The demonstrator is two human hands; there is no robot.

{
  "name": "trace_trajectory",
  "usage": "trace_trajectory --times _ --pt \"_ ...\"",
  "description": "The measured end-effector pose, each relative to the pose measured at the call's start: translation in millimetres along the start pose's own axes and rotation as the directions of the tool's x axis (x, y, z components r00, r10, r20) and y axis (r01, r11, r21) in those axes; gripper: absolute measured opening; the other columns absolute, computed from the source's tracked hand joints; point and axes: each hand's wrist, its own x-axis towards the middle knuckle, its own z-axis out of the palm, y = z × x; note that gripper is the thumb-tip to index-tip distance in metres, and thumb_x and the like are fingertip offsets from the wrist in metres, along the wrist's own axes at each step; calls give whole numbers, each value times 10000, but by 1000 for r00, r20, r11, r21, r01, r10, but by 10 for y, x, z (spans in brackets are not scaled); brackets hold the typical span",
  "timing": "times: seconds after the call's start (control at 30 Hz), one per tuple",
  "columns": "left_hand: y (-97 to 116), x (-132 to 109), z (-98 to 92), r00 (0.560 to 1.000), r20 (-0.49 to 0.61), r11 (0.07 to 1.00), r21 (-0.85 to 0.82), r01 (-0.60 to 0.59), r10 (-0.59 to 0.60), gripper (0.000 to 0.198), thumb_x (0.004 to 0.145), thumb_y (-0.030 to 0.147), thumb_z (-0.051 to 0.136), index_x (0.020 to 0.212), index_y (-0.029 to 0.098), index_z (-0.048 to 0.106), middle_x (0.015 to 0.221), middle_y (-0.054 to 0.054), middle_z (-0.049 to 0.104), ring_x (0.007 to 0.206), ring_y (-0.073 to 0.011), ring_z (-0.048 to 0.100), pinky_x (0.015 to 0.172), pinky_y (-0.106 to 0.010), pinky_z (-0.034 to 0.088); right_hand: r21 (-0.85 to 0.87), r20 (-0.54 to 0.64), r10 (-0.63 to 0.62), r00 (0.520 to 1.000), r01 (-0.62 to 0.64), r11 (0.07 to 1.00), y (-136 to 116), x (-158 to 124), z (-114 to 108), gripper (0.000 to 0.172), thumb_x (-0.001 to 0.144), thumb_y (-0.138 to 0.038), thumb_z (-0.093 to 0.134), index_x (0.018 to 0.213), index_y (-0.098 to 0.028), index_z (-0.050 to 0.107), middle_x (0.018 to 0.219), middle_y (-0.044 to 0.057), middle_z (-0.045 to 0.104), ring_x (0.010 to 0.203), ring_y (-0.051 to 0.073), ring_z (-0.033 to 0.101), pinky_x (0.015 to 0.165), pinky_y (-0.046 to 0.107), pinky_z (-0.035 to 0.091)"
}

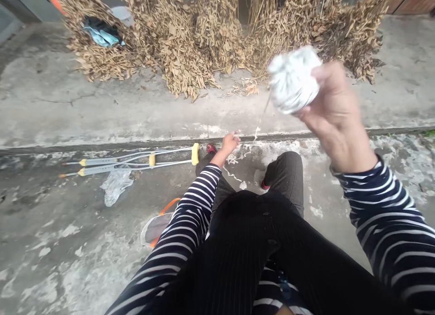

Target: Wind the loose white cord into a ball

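Observation:
My right hand point(335, 111) is raised at the upper right, its fingers wrapped round the side of a white, creased bundle point(294, 81). Motion blurs the bundle; whether it is cloth or wound strip I cannot tell. From its left side a thin strand point(263, 118) hangs down to a small white tuft. Lower, in front of my legs, my left hand point(230, 144) is closed with its fingertips together; a tiny pale bit shows at them, too small to name. Below that hand a white string point(234, 175) lies on the concrete near my feet.
Dried leafy stalks point(190, 38) lean along the wall on a raised concrete ledge point(118, 111). To my left lie crutches point(136, 163) with yellow pads, a clear plastic bag point(117, 186) and a bag with orange trim point(158, 226). A blue and black cloth point(103, 33) rests on the stalks.

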Motion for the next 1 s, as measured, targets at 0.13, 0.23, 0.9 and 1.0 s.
trace_trajectory --times 0.13,0.23,0.9,1.0 --pt "729 -324 -49 949 33 906 -309 -288 313 422 956 303 679 1368 230 628 1184 -86 709 1048 -190 690 715 -224 563 83 -22 219 975 -217 973 409 131 -7 474 668 -299 728 1109 -169 612 1051 96 668 726 118 546 451 196 419" --pt "1136 -688 22 919 127 864 -408 -295 374 405 985 351 657 1379 258 636 1201 -78 708 1119 -222 681 769 -272 587 83 28 259 965 -261 962 623 227 -198 548 638 -356 764 1132 -166 620 986 80 660 639 81 472 397 179 299" --pt "-486 -488 208 908 244 932 -221 -289 339 418 880 512 717 841 95 706 854 -81 713 805 -153 691 762 -336 654 531 -132 -7 991 76 844 439 -122 -365 483 532 -255 879 970 -208 680 833 -37 718 586 60 538 312 97 215" --pt "-648 -439 155 924 245 953 -144 -266 295 430 892 527 690 840 100 692 805 -72 701 760 -145 689 763 -344 656 532 -115 -207 972 236 813 79 -105 -260 609 446 -268 994 946 -172 660 895 -47 739 686 55 632 319 69 223"
